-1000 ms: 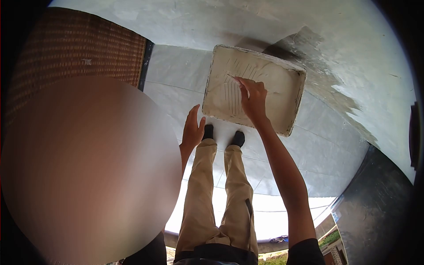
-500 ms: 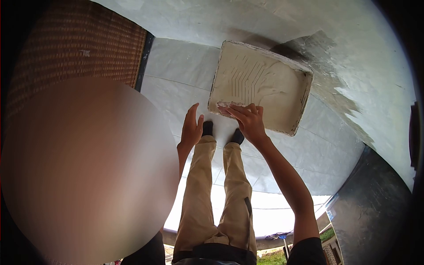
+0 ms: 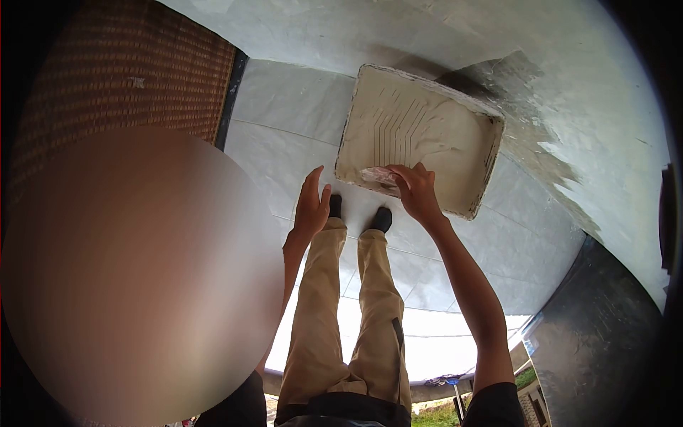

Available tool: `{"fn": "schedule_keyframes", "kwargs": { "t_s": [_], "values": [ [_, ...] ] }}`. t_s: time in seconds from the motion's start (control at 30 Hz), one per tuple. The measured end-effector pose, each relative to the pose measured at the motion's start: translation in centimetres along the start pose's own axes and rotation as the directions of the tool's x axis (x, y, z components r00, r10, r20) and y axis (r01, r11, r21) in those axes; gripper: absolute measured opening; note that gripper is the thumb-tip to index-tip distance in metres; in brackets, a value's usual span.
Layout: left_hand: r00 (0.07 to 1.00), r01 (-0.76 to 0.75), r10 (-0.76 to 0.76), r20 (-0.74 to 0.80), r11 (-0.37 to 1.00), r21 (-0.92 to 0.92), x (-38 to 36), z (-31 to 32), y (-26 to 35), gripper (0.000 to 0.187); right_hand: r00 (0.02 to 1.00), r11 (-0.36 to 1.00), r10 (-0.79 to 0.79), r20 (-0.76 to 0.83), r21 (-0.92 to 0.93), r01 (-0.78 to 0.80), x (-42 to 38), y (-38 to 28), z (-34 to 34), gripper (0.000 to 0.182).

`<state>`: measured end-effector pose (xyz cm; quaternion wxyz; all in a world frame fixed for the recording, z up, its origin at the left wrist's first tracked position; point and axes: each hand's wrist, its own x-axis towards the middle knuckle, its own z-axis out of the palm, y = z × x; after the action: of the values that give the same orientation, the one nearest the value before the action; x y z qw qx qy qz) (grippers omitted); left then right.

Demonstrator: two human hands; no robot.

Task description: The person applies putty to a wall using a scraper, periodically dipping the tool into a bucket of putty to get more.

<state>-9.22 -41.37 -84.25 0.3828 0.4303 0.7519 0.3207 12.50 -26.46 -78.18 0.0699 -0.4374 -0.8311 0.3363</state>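
A paint tray (image 3: 455, 203) with a grooved ramp stands against the wall, spread with thick off-white paint. At its near side, my right hand (image 3: 418, 192) reaches over the rim. Its fingers are closed on a flat pinkish pad (image 3: 380, 175), smeared with paint and lying low on the tray surface. The pad's exact kind is hard to make out, and part of it is hidden by the fingers. My left hand (image 3: 311, 205) hangs left of the tray, empty, with the thumb apart from the other fingers.
Grey tiles (image 3: 284, 99) make up the floor, and my feet stand just before the tray. Beyond it the pale wall (image 3: 583, 85) has a darker patch. A woven brown panel (image 3: 156, 64) is at left, a dark panel (image 3: 597, 334) at right. A large blurred disc covers the lower left.
My right hand and the pad have shifted a little to the right along the tray's near side. The left hand has barely moved.
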Motion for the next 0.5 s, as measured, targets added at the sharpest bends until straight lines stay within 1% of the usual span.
{"fn": "schedule_keyframes", "kwargs": {
  "t_s": [0.07,0.17,0.37,0.5],
  "values": [
    [1.0,-0.005,0.005,-0.003,1.0,0.005,0.0,0.0,-0.1,0.047,1.0,0.998,0.002,0.014,0.058,-0.003,0.3,0.6,-0.1,0.023],
    [1.0,-0.004,0.004,0.003,1.0,-0.001,-0.2,-0.1,-0.1,0.047,0.999,0.998,0.035,0.039,0.059,-0.038,0.5,1.2,-0.7,0.023],
    [1.0,0.004,-0.005,0.01,1.0,0.02,-0.4,-0.3,-0.4,0.046,0.996,0.999,0.043,0.073,0.007,-0.043,0.6,2.2,-1.7,0.024],
    [1.0,-0.002,0.001,0.014,1.0,0.028,-0.3,-0.2,-0.5,0.046,0.995,0.998,0.054,0.086,0.013,-0.055,0.9,2.1,-2.4,0.022]
  ]
}}
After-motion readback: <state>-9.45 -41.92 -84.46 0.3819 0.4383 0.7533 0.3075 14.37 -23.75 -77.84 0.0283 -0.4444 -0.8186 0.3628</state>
